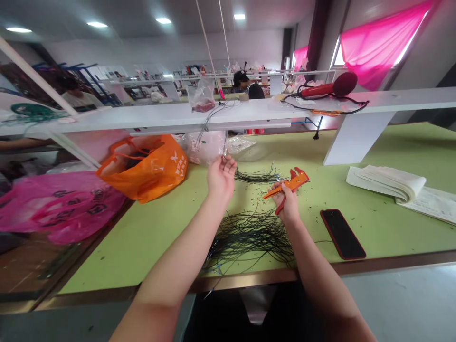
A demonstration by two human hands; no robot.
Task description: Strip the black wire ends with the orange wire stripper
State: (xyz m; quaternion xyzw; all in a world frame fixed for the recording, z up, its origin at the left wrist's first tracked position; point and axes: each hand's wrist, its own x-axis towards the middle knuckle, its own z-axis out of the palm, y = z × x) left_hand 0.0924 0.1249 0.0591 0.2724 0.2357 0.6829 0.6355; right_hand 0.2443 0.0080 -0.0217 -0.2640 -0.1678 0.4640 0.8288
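Orange-and-red wire stripper (298, 180) held in right-hand grip (289, 205); left-hand grip (221, 178) raised (thin wire (225, 148) at fingertips, pinch unclear). Black wires (252, 236) bunched on green tabletop (167, 242), phone (343, 234) laid to the right.

A: Can you make out any wording here?
B: No, nothing is reading clearly. The orange carrier bag (149, 171) is showing a white emblem above white characters, but they are blurring.
A: And the pink plastic bag (67, 202)?
B: It is carrying large dark characters, creasing too much to decipher.
A: The notepad (390, 183)?
B: Its lower page is bearing faint handwriting, too small to tell. The whitish plastic bag (210, 148) is displaying a tiny green mark, equally illegible.
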